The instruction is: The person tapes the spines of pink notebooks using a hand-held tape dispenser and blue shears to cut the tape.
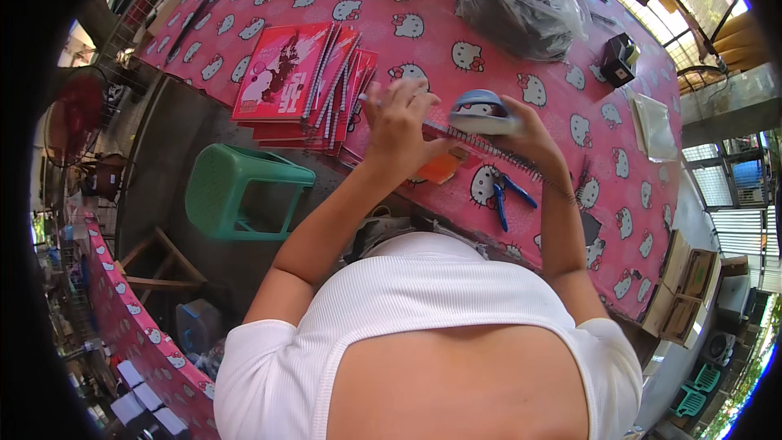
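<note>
My right hand (529,132) grips a rounded blue-and-white handheld device (481,114) with a loop handle; motion blurs it a little. Below the device, a dark spiral coil (509,159) runs along the edge of a pink-and-orange notebook (441,166) and trails off to the right past my right wrist. My left hand (397,126) is over the notebook's left part, fingers raised and apart, with the thumb by the coil edge. Whether that thumb touches the notebook, I cannot tell. Blue-handled pliers (507,195) lie spread on the table just in front.
To the left, several red spiral notebooks (277,73) form a stack at the edge of the pink cat-print table (456,16). Farther back sit a clear plastic bag (521,4) with dark contents and a black tape dispenser (621,59). A green stool (244,187) stands at left.
</note>
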### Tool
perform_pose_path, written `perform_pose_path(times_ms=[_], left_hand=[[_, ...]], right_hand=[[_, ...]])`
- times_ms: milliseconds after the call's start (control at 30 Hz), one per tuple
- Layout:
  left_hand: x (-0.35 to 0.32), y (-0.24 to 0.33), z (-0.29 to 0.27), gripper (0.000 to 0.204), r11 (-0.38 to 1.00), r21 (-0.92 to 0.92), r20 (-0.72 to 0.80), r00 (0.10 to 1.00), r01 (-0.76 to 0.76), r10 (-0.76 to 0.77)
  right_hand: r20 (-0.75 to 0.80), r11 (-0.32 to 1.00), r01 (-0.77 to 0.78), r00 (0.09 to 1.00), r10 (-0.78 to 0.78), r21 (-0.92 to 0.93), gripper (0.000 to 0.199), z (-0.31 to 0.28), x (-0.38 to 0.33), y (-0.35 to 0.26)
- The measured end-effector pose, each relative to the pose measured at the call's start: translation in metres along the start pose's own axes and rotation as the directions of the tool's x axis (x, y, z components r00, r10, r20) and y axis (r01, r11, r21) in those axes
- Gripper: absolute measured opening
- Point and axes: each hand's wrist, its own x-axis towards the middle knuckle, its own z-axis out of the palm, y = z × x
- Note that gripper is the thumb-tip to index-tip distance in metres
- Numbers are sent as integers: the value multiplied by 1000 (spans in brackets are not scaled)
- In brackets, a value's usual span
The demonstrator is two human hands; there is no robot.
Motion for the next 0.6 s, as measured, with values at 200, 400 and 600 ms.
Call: perform_pose_path(times_ms=[200,400,600], left_hand=[[-2,-30,-7,38,997,-35,5,997,72,-72],[-3,-35,-10,36,980,-143,45,990,137,-132],[-4,-36,-15,40,988,-46,-94,984,146,-150]], right_hand=[[59,925,-188,982,178,329,44,18,8,-29],[1,980,-95,995,96,177,38,28,20,-27],[12,944,92,995,-101,318,41,30,31,-14]])
